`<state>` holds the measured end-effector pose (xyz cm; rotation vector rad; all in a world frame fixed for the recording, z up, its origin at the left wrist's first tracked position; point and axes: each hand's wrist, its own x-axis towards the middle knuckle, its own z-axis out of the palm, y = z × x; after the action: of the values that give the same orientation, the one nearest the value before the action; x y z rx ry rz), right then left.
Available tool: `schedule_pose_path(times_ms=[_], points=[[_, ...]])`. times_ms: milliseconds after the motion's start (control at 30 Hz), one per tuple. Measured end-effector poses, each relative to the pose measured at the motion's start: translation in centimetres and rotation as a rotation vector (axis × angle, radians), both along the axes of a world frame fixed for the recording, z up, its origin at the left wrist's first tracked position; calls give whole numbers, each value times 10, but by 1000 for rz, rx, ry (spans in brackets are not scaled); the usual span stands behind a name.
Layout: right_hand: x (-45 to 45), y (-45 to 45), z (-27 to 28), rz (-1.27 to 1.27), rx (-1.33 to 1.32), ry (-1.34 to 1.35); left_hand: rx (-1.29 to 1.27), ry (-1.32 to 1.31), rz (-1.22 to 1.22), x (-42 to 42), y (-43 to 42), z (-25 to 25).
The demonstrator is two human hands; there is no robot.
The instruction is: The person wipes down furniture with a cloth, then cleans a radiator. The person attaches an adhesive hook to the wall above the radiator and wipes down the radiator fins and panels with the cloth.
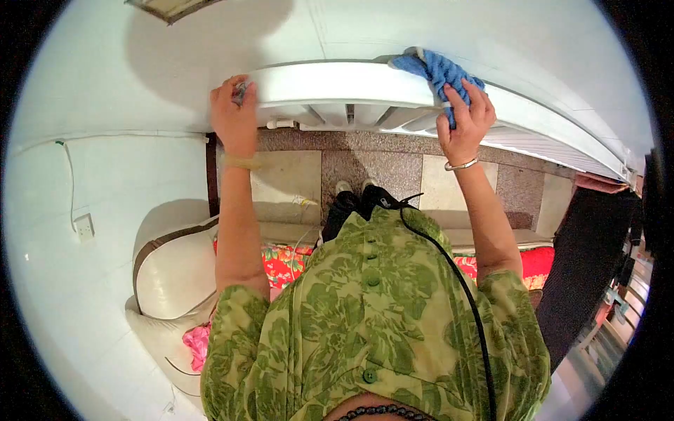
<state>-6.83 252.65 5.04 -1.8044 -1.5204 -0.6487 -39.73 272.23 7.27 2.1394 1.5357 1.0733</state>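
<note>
A white radiator [330, 82] runs along the wall, its flat top edge facing me. My right hand [467, 119] is closed on a blue cloth [444, 72], which lies bunched over the radiator's top and hangs partly down its front. At the radiator's left end, my left hand [235, 119] is closed with curled fingers. A small greyish, shiny thing [240, 91] shows between its thumb and fingers, too little of it visible to name.
A white pipe fitting [282, 124] sits low under the radiator's left end. Behind me is a cream sofa [175, 281] with red floral covers [284, 263]. A wall socket [83, 226] with a cable is at left. A black covered object [590, 259] stands at right.
</note>
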Motion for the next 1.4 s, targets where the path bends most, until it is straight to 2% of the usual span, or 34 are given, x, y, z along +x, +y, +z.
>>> schedule_pose_path(times_ms=[100,167,300,333,433,500,533,600,633,700,767,900,967,1000,1033,1100,1133,1233,1300,1367,1400], points=[[2,0,-3,5,27,-7,-3,60,69,0,3,-2],[3,-1,-1,-9,23,16,-89,-45,77,4,-1,2],[2,-10,2,7,-7,61,-81,-73,69,8,-1,0],[1,-13,1,27,-24,84,-45,57,95,10,-3,5],[-16,-32,20,25,-73,124,20,146,31,4,1,6],[-35,-55,25,276,-6,549,10,112,-45,6,-3,13],[-46,-66,18,241,2,551,36,167,-67,8,-4,16],[-69,-78,-19,209,5,1189,68,223,-129,9,-5,20],[-74,-81,-42,173,32,1191,115,298,-168,8,-3,22],[-84,-85,-85,-22,253,2384,174,380,-255,9,5,25],[-101,-70,-91,-73,299,2379,159,418,-368,7,12,28],[-139,-1,-64,-15,759,2361,146,433,-467,2,25,30],[-156,44,-71,44,865,2211,170,436,-516,-1,29,28],[-164,64,-78,41,796,2111,192,433,-549,-3,31,28],[-175,84,-71,-368,535,1807,195,437,-563,-5,32,29],[-181,108,-77,-588,530,1670,193,380,-553,-2,31,28],[-181,116,-87,-609,547,1658,193,372,-577,-1,32,25],[-181,124,-129,-734,629,1688,219,292,-539,-9,28,22],[-171,123,-157,-713,544,2017,394,273,-455,-16,21,26],[-167,134,-203,-805,667,2049,428,290,-493,-17,20,23],[-165,131,-213,-669,759,2201,507,351,-667,-5,9,29]])
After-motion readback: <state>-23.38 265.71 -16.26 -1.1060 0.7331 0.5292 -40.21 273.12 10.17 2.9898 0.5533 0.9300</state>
